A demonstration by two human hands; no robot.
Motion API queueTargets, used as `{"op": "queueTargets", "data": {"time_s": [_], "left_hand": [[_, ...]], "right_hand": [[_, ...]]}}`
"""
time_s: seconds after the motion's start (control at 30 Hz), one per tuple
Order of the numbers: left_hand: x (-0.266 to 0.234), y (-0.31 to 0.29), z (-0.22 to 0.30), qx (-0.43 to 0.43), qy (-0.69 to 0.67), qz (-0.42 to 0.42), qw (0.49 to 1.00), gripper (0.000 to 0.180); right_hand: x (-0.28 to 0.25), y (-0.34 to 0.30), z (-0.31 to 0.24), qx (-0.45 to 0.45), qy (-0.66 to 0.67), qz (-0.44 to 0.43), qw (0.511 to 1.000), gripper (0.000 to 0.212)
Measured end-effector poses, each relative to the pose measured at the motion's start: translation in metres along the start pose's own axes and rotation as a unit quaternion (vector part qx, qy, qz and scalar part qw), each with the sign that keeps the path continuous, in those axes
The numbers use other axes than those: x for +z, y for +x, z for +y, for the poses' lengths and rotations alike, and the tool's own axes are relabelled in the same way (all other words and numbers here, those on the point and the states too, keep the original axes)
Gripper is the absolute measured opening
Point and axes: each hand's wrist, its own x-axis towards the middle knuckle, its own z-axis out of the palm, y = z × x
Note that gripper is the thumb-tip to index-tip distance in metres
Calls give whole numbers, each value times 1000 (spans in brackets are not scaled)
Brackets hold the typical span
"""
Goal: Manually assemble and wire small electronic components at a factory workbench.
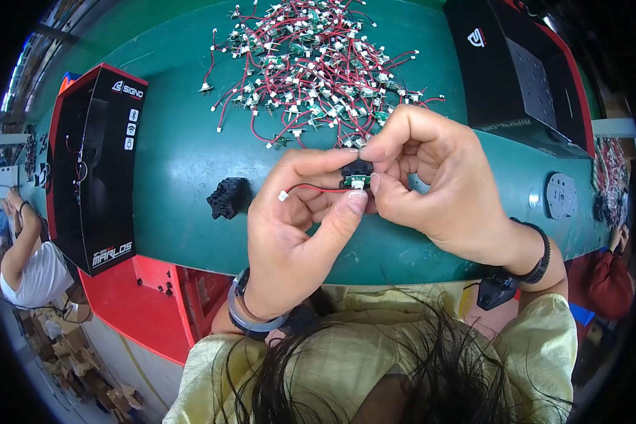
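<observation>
Between my hands, over the near part of the green table, is a small black plastic part (356, 168) with a little green circuit board (356, 181) on it. My left hand (300, 215) grips it, thumb on the board's white connector and forefinger along the far side. From the board a red and black wire (316, 188) runs left to a white plug (283, 196). My right hand (431, 173) pinches the black part's right side with thumb and fingertips. A black plastic piece (230, 198) lies on the table left of my left hand.
A large heap of small boards with red and black wires (318, 78) covers the table's far middle. Black boxes with red edges stand at left (95, 169) and right (519, 78). A grey plate (562, 196) lies at right. Other people (39, 265) work at both sides.
</observation>
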Motion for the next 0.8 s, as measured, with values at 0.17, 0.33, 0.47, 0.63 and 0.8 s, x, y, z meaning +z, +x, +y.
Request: {"op": "queueTargets", "data": {"time_s": [0.17, 0.33, 0.47, 0.63, 0.8], "left_hand": [[2, 1, 0, -6, -26, 25, 999, 27], [1, 0, -1, -7, -9, 27, 1000, 27], [4, -1, -3, -1, -6, 42, 999, 29], [4, -2, -2, 17, 46, 41, 998, 28], [4, -2, -3, 28, 75, 37, 996, 27]], "right_hand": [[-4, 0, -1, 3, -3, -24, 1000, 16], [-5, 2, 0, 5, 6, -31, 999, 17], [-4, 1, 3, -2, -16, -14, 1000, 16], [0, -2, 8, -28, -33, 4, 999, 16], [4, -4, 13, -39, -27, 24, 999, 16]]}}
